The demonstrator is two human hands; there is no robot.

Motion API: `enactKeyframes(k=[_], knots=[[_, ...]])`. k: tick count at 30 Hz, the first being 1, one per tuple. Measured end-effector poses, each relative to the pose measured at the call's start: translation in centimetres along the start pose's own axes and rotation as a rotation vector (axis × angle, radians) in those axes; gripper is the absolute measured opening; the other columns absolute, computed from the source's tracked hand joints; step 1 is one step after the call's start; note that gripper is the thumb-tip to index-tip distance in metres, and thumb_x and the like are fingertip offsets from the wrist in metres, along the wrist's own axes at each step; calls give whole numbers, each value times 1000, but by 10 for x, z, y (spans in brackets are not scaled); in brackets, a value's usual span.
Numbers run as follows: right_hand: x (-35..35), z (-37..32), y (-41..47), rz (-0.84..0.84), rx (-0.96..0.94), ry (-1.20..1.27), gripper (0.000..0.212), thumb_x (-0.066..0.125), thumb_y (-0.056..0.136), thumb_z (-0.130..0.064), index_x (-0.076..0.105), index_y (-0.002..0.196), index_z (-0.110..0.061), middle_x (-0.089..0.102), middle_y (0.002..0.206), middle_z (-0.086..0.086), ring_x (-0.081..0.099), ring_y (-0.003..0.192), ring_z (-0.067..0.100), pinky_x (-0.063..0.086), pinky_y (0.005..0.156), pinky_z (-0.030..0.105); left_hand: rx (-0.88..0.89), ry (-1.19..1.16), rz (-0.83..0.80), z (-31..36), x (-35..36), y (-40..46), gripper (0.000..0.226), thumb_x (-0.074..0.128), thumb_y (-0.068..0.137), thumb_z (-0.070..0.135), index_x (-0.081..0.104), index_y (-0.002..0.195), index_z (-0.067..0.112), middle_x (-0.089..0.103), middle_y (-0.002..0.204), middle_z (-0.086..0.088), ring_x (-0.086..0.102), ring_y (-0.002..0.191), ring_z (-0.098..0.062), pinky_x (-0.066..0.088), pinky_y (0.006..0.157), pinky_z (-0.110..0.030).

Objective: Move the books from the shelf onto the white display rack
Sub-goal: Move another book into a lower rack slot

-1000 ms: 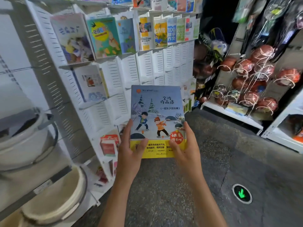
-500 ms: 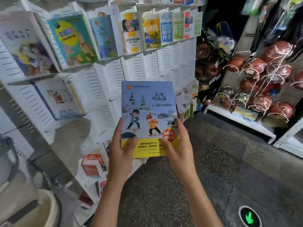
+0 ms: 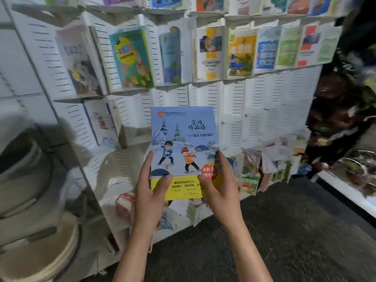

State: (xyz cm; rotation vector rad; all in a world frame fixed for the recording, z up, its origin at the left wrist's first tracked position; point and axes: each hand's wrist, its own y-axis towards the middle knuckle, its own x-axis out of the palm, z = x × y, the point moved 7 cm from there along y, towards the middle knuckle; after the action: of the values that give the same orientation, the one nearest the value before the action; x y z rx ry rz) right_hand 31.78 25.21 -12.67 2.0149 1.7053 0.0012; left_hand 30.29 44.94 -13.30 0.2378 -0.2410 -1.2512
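The book point(image 3: 184, 151) sits before the display rack point(image 3: 234, 110), between left hand point(image 3: 149, 192) and right hand point(image 3: 222, 189); buckets point(image 3: 36, 259), seemingly, lie left.

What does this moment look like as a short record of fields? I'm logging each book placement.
held item: snow-scene book, upright, cover facing the camera
left hand: grips the book's lower left edge
right hand: grips its lower right edge
target: white display rack, directly behind the book
rack row above: filled with upright books
placement: not yet done; book is off the rack
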Motion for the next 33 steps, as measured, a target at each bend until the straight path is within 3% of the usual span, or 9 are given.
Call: enactKeyframes(k=[5,8,13,16,19,21,25,29,33], knots=[[27,19,38,-122,-5,63,71,66,92,-32,21,145,-43,28,143,-34,25,134,-18,24,108,11,-3,31,68,-15,-2,27,64,69,91,17,38,140,45,45,150,6,60,106,15,51,76,-9],[45,32,68,-174,8,62,76,70,90,-26,21,147,-40,26,136,-39,22,123,-31,22,99,-1,13,99,93,-34,-13,54,65,75,81,48,40,133,67,44,153,13,46,136,-3,47,106,-34],[80,53,124,-229,66,116,84,75,86,-37,24,152,-41,30,136,-40,36,126,-18,39,111,35,-22,104,74,-73,-19,111,71,71,79,57,38,141,60,44,153,13,41,142,-12,39,113,-52],[107,61,162,-221,72,158,74,69,86,-45,27,146,-55,34,143,-39,53,128,8,50,102,42,-38,87,36,-92,-22,151,73,69,81,58,35,146,56,40,155,18,34,145,-9,32,118,-42],[136,68,194,-217,69,198,69,64,96,-19,24,143,-48,31,137,-40,40,118,-27,44,99,14,-55,109,-3,-109,-26,190,72,66,82,60,30,144,54,31,153,32,26,144,6,28,109,-7],[154,72,208,-203,93,232,68,62,96,-12,24,145,-40,31,140,-35,32,115,-35,40,100,8,-86,148,-23,-125,-32,212,67,66,89,52,27,143,53,27,154,32,23,141,14,26,102,1],[186,83,223,-166,97,276,68,59,95,0,26,149,-25,36,137,-29,44,101,-34,39,81,-2,-109,215,-42,-156,-45,245,70,68,89,33,28,143,51,32,155,20,28,141,10,29,118,-25],[209,103,234,-164,50,184,70,65,95,-14,26,146,-41,37,135,-47,36,127,-23,31,104,6,-135,219,-64,-177,-52,265,76,69,93,13,30,149,47,33,158,15,31,146,-6,28,121,-45],[225,109,248,-171,22,156,70,64,96,-18,22,142,-50,32,136,-51,32,129,-23,29,102,2,-164,223,-21,-182,-48,287,79,70,91,7,30,153,31,33,145,30,31,131,21,29,113,-14]])
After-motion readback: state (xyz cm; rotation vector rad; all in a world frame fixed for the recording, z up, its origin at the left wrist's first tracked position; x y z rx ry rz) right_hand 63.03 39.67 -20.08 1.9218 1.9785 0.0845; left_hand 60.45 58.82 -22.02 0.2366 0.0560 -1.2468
